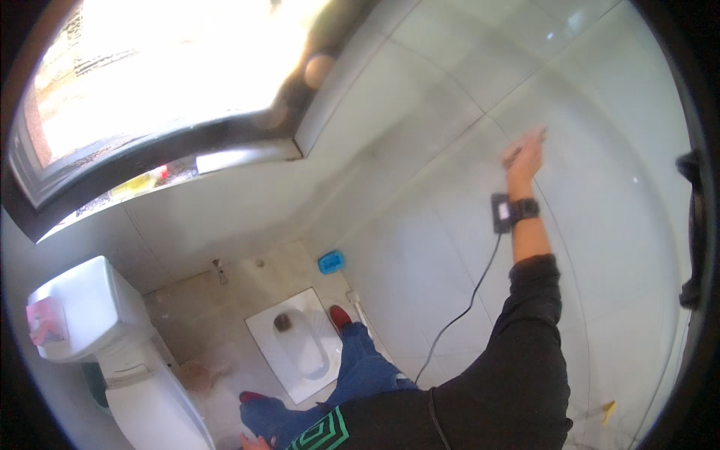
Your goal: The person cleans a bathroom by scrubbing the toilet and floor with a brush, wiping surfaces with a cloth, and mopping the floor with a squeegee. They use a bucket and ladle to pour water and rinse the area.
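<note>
My right hand (524,154) is raised on an outstretched arm beside the pale tiled wall (450,225). Its fingers look curled; blur hides whether they hold something, though a small dark tip shows near them. A black strap and a small dark device (501,213) with a cable sit at that wrist. Only part of my left hand (256,442) shows at the bottom edge, near my jeans, and its grip is unclear. Between my feet and the far wall lies a white squat toilet (306,343) set in the floor.
A white toilet (152,405) with a pink packet (46,322) on its tank stands at left. A blue plastic basket (331,262) is by the wall corner, near a small tap (219,271). A dark-framed window (225,132) is at upper left.
</note>
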Motion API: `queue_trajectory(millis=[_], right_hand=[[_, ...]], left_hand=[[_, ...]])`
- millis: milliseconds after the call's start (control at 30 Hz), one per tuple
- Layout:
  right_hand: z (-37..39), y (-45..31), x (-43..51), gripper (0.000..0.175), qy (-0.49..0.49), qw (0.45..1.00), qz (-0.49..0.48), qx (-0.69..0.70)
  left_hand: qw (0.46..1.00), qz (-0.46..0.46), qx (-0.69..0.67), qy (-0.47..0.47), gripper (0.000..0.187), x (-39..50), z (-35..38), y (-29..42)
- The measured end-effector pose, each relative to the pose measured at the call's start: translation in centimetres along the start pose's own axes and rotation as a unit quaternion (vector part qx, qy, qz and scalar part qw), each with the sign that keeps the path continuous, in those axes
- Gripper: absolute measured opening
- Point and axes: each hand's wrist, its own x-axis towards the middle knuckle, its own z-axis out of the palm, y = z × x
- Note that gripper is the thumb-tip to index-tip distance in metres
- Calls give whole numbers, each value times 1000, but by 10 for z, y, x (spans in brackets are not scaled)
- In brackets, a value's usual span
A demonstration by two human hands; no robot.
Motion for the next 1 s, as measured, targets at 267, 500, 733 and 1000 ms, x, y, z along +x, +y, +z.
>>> queue_trajectory(millis=[267,500,733,1000], right_hand=[[119,70,123,42,-68,616,-569,-540],[172,245,-29,31,-247,568,-523,-586],[213,434,-187,24,-408,471,-430,-654],[194,571,-325,35,-522,497,-523,-454]], left_hand=[[998,-52,6,46,64,-66,69,66],[994,10,-77,72,61,-11,139,146],[998,37,-39,-14,54,87,226,174],[983,-23,-149,-107,50,160,376,150]])
